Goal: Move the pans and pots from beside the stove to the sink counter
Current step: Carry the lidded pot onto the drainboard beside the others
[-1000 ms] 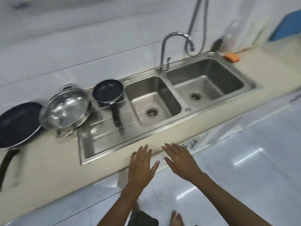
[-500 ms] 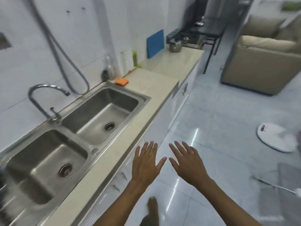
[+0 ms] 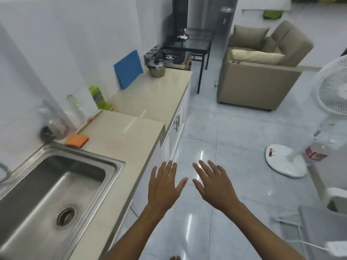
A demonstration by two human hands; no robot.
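Both hands (image 3: pixel 189 186) empty; no label legible.

A: We see only part of the sink (image 3: pixel 112 166); the left and bottom edges cut it, and its tap (image 3: pixel 3 172) is nearly gone.

B: The bottle (image 3: pixel 54 124) behind it blurs; we can't read the fan (image 3: pixel 332 87), cut at right.

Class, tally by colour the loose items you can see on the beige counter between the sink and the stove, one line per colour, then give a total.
Orange: 1, the sponge
Green: 1, the bottle
Blue: 1, the cutting board
Silver: 1, the lidded pot
Total: 4
The blurred items against the wall by the sink are left out.
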